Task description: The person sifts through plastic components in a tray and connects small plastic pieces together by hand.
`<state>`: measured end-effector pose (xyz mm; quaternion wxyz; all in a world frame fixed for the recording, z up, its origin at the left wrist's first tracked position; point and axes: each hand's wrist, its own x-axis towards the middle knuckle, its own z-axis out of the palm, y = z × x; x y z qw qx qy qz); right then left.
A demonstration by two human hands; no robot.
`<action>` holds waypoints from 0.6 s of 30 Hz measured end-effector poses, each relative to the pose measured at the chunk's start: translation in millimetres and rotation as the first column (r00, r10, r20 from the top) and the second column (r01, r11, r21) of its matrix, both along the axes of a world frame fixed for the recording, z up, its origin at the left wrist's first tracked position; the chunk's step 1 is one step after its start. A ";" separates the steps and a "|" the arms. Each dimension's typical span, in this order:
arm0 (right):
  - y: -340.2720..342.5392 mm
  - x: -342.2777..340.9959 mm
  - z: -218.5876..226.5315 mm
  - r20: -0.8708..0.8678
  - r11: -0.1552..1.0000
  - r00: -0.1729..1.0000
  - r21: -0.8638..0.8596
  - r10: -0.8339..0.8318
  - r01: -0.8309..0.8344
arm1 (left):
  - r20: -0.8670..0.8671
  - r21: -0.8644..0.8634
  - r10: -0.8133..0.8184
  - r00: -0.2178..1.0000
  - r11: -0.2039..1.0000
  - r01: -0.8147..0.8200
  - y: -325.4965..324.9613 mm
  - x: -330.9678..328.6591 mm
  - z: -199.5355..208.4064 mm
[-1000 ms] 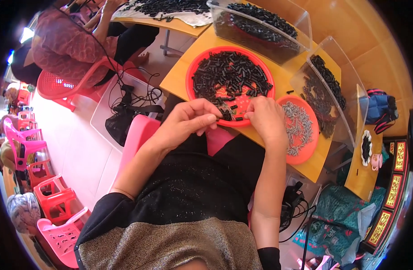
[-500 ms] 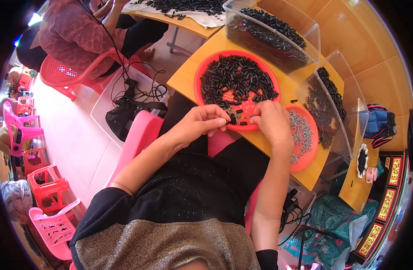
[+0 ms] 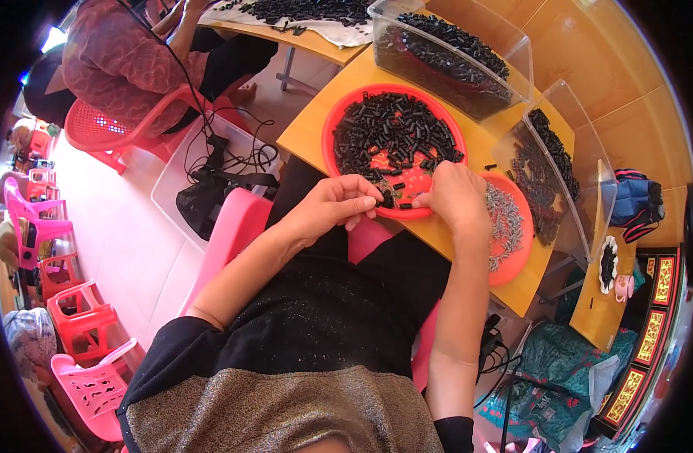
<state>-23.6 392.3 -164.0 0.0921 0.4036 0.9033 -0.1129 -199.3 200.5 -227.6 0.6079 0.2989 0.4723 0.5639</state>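
Black parts [image 3: 395, 140]: small, short, tube-like pieces of dark plastic, heaped loosely; the finer shape is too small to tell.
Location of parts: inside a round red tray [image 3: 339, 121], heaped from its centre to 12 o'clock; bare red floor shows at its 6 o'clock sector.
Left hand [image 3: 335, 204]: at the tray's 7 o'clock rim, fingertips pinched together on one black piece [image 3: 386, 199].
Right hand [image 3: 456, 198]: at the tray's 5 o'clock rim, fingers curled shut, thumb and forefinger meeting at that piece, just beside the left fingertips.
Second tray [image 3: 524, 257]: red, at 4 o'clock of the first, holding grey parts [image 3: 503, 226].
Clear bins: one [image 3: 512, 57] at 1 o'clock, another [image 3: 565, 181] at 3 o'clock, both holding black parts.
Tabletop [image 3: 316, 124]: yellow-orange, smooth.
Room: pale floor; pink and red plastic chairs [image 3: 74, 317] at 9 o'clock; another person [image 3: 127, 53] seated at 10 o'clock; cables in a clear box [image 3: 210, 181] on the floor.
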 end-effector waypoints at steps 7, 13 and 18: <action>1.2 -8.0 -12.6 0.024 0.997 0.998 0.041 0.057 -0.058 | 0.012 0.000 -0.007 1.000 1.000 0.007 -0.6 -1.0 0.8; -4.0 1.8 -20.4 -0.061 0.997 0.997 0.064 0.044 -0.040 | 0.029 -0.037 -0.017 0.999 0.999 0.018 -2.3 -3.6 3.3; 1.3 9.9 -36.2 -0.127 0.994 0.990 0.099 0.061 -0.048 | 0.271 -0.090 0.009 0.963 0.996 0.016 -1.6 -3.0 4.1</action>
